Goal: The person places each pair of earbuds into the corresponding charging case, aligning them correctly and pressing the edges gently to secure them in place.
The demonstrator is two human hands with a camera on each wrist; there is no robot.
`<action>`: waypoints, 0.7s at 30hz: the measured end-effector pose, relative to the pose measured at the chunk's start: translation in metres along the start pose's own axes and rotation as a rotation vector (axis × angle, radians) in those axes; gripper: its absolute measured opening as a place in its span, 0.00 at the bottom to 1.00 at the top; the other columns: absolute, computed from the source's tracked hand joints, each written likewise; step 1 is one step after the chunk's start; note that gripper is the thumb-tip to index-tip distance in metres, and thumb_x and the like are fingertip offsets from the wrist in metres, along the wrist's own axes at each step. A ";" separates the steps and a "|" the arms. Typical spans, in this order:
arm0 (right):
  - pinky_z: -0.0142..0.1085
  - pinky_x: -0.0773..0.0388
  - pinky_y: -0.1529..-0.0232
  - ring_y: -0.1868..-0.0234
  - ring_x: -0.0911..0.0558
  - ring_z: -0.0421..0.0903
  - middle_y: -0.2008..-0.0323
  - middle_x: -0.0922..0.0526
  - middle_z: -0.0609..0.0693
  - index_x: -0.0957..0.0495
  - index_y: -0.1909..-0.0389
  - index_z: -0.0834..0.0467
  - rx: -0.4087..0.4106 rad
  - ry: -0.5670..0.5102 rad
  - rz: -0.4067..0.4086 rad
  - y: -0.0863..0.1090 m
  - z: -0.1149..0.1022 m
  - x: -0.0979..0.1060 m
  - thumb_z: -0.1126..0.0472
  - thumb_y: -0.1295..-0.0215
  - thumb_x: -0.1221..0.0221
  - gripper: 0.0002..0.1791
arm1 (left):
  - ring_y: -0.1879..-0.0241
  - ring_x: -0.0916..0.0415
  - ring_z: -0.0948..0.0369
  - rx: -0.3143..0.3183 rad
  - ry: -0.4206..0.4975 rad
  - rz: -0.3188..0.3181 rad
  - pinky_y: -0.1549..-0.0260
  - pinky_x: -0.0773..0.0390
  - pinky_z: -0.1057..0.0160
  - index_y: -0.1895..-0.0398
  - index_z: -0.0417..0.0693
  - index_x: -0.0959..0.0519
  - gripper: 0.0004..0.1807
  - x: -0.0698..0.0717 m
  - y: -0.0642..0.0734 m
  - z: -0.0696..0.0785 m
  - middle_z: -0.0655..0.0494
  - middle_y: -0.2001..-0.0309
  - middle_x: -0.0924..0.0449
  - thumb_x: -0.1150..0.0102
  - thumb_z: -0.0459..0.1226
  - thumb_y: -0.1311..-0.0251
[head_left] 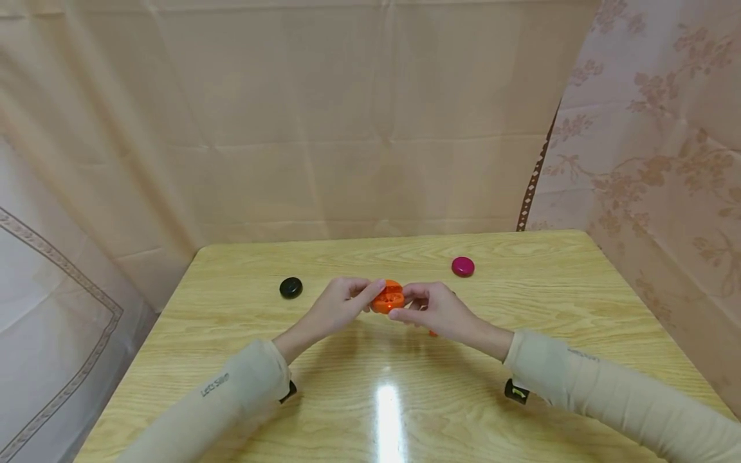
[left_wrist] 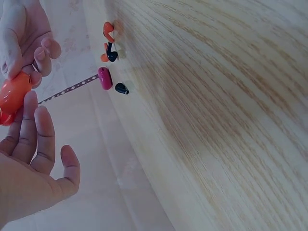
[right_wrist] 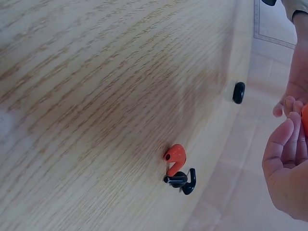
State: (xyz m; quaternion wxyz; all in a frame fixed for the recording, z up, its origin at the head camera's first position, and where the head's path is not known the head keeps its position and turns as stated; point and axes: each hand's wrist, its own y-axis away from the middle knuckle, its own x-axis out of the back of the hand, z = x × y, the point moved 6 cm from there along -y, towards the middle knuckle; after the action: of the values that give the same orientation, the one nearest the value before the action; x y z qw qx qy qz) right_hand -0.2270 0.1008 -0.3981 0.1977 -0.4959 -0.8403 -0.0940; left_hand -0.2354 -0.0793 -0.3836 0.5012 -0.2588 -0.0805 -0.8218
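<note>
Both hands hold an orange earbud case point(head_left: 388, 301) above the middle of the table, its lid raised and its inside facing me. My left hand point(head_left: 343, 302) grips the case's left side, thumb near the lid. At the right side my right hand point(head_left: 441, 311) pinches it between thumb and fingers. In the left wrist view, the case point(left_wrist: 15, 94) shows its rounded outer shell. Below the right hand, an orange earbud point(right_wrist: 177, 154) lies against a black earbud point(right_wrist: 178, 180), with another black earbud point(right_wrist: 190, 183) beside them.
A round black case point(head_left: 291, 287) lies on the wooden table point(head_left: 231, 334) left of the hands. Toward the back right is a magenta case point(head_left: 463, 267). Cloth curtains point(head_left: 347, 128) hang behind the table and along its sides.
</note>
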 end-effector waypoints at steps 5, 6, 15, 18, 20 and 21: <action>0.37 0.21 0.75 0.73 0.21 0.48 0.65 0.13 0.48 0.15 0.50 0.57 0.000 -0.001 0.007 0.001 0.000 0.000 0.53 0.36 0.29 0.18 | 0.62 0.20 0.44 0.001 0.039 -0.017 0.63 0.21 0.53 0.59 0.54 0.12 0.22 -0.002 0.000 -0.002 0.61 0.67 0.14 0.51 0.56 0.24; 0.36 0.22 0.76 0.73 0.21 0.48 0.65 0.13 0.47 0.15 0.50 0.57 -0.003 -0.003 0.007 0.002 0.001 0.000 0.53 0.36 0.29 0.18 | 0.62 0.20 0.44 0.002 0.042 -0.019 0.64 0.21 0.53 0.59 0.54 0.12 0.23 -0.002 0.000 -0.003 0.61 0.68 0.14 0.51 0.56 0.24; 0.35 0.23 0.75 0.74 0.24 0.45 0.63 0.13 0.56 0.16 0.48 0.58 -0.026 -0.045 -0.016 0.005 0.003 -0.004 0.54 0.35 0.30 0.18 | 0.63 0.19 0.47 0.019 0.044 -0.024 0.59 0.20 0.46 0.62 0.48 0.13 0.24 -0.003 0.002 -0.006 0.59 0.69 0.15 0.51 0.54 0.24; 0.36 0.22 0.74 0.73 0.23 0.47 0.62 0.13 0.60 0.16 0.49 0.58 -0.030 -0.050 -0.018 0.005 0.004 -0.003 0.53 0.35 0.31 0.18 | 0.62 0.19 0.48 0.009 0.053 -0.046 0.56 0.21 0.44 0.60 0.48 0.13 0.24 -0.003 0.004 -0.005 0.58 0.68 0.15 0.52 0.54 0.23; 0.38 0.21 0.73 0.72 0.22 0.51 0.62 0.14 0.61 0.16 0.49 0.58 -0.034 -0.051 -0.014 0.005 0.005 -0.002 0.51 0.35 0.31 0.19 | 0.60 0.19 0.48 0.004 0.062 -0.068 0.54 0.21 0.43 0.58 0.50 0.14 0.22 -0.003 0.006 -0.005 0.56 0.65 0.14 0.50 0.54 0.24; 0.38 0.21 0.73 0.71 0.21 0.54 0.62 0.14 0.61 0.16 0.50 0.58 -0.037 -0.052 -0.011 0.005 0.005 -0.001 0.51 0.35 0.31 0.19 | 0.59 0.19 0.47 0.001 0.064 -0.080 0.53 0.21 0.44 0.56 0.50 0.14 0.20 -0.004 0.007 -0.006 0.56 0.64 0.14 0.49 0.53 0.24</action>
State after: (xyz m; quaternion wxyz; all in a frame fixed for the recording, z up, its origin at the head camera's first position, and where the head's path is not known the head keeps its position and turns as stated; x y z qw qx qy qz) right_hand -0.2236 0.1038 -0.4032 0.1660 -0.4972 -0.8460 -0.0977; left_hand -0.2298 -0.0823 -0.3912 0.4702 -0.2290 -0.0752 -0.8490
